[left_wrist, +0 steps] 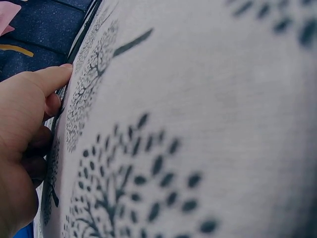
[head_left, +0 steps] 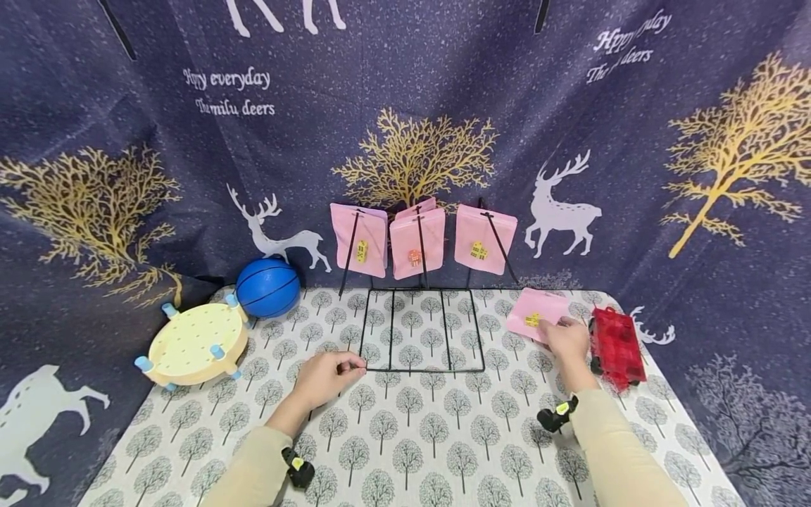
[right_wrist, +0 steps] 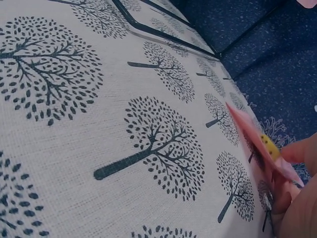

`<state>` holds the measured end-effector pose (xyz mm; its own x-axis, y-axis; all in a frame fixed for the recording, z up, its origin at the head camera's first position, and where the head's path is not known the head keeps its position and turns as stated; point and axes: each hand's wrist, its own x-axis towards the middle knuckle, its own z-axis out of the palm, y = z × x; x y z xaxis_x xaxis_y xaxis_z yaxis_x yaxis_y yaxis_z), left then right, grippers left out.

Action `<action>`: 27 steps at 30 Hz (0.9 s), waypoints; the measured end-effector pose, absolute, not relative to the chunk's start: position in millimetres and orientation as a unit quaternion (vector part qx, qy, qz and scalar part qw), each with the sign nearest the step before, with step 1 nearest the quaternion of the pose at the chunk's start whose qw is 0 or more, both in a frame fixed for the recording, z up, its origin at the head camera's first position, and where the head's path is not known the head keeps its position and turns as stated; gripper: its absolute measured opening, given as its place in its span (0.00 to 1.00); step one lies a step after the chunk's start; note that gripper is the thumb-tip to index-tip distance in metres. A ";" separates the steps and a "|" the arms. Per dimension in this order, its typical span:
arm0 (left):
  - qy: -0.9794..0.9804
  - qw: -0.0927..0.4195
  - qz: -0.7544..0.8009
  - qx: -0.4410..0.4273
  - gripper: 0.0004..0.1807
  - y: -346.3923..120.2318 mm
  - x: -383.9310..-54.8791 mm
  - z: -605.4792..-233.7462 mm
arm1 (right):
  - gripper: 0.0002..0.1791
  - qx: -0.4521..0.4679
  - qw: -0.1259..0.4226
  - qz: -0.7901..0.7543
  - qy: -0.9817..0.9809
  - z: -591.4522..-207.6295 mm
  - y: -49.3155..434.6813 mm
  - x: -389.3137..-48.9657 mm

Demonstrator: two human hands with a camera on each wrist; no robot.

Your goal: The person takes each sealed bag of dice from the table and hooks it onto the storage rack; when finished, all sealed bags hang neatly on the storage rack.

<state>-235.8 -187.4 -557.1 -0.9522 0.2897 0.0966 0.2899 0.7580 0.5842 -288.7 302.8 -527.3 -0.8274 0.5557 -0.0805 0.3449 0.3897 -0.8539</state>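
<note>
My left hand (head_left: 326,380) holds the near left corner of a black wire rack (head_left: 418,370) between thumb and forefinger. In the left wrist view its other fingers curl in shadow. Over on the right, my right hand (head_left: 568,343) pinches the near right corner of a pink pouch (head_left: 527,304) with yellow dice (head_left: 533,320) showing on it. The right wrist view has that pouch (right_wrist: 247,130) tilted up from the cloth. Three more pink pouches hang on the rack's upright prongs: the left one (head_left: 342,229), the middle one (head_left: 434,232) and the right one (head_left: 469,222).
A red see-through case (head_left: 617,345) lies just right of my right hand. At the left are a blue ball (head_left: 268,287) and a round cream stand (head_left: 196,341) with blue feet. A tree-print cloth (head_left: 405,436) covers the table, and a dark deer-print curtain (head_left: 405,84) hangs behind.
</note>
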 end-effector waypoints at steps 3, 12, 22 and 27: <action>-0.938 0.001 -0.311 -0.155 0.05 -187.3 -235.5 -557.3 | 0.31 -0.274 0.110 0.478 -0.827 -529.3 304.4 -289.6; -0.937 0.006 -0.311 -0.158 0.05 -186.6 -235.0 -557.0 | 0.23 -0.265 0.130 0.468 -0.833 -529.3 304.5 -285.9; -0.936 0.004 -0.314 -0.157 0.05 -186.4 -234.5 -557.1 | 0.19 -0.230 0.155 0.494 -0.824 -527.5 302.1 -280.9; -0.936 0.016 -0.309 -0.170 0.05 -187.4 -234.9 -556.9 | 0.18 -0.203 0.161 0.496 -0.829 -524.0 299.2 -276.6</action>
<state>-234.9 -187.4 -556.9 -0.9416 0.3086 0.1350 0.3283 0.7509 0.5731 -276.6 299.2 -524.0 -0.8653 0.4969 0.0661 0.1770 0.4262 -0.8872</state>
